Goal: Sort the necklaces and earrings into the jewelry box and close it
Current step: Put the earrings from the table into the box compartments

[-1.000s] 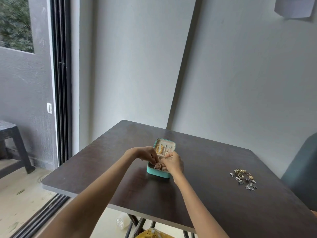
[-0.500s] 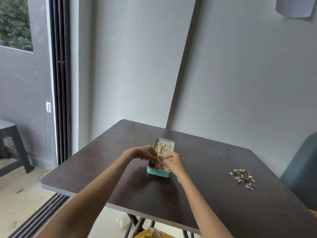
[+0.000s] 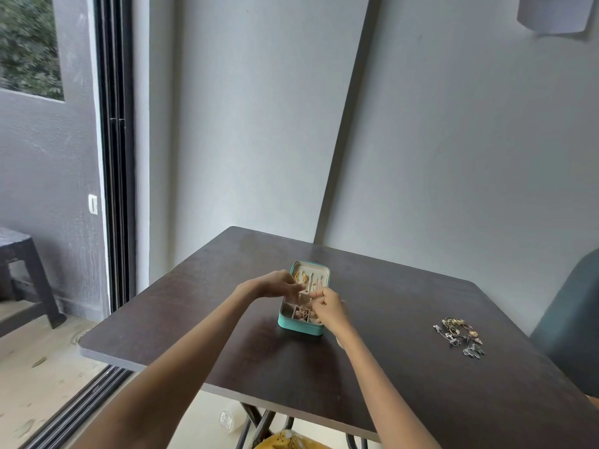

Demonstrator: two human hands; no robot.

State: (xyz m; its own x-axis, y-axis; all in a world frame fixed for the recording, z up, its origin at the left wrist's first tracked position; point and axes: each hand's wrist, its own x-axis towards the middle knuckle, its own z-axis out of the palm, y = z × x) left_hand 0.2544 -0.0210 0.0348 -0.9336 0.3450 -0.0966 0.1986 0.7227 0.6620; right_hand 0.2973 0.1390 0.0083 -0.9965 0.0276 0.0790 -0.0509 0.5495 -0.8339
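Both our forearms reach forward over the dark table (image 3: 201, 306), meeting above the open teal jewelry box (image 3: 299, 327) near its middle. Bare tabletop surrounds the box; a pile of loose jewelry (image 3: 459, 335) lies well apart to the right. Our left hand (image 3: 275, 284) has its fingers narrowly bunched; our right hand (image 3: 327, 307) curls half-closed. Whether either pinches anything, we cannot tell.

Dark wooden table (image 3: 405, 384), grey wall (image 3: 453, 157), dark stool (image 3: 19, 270), sliding door track (image 3: 81, 406), teal chair (image 3: 570, 328)
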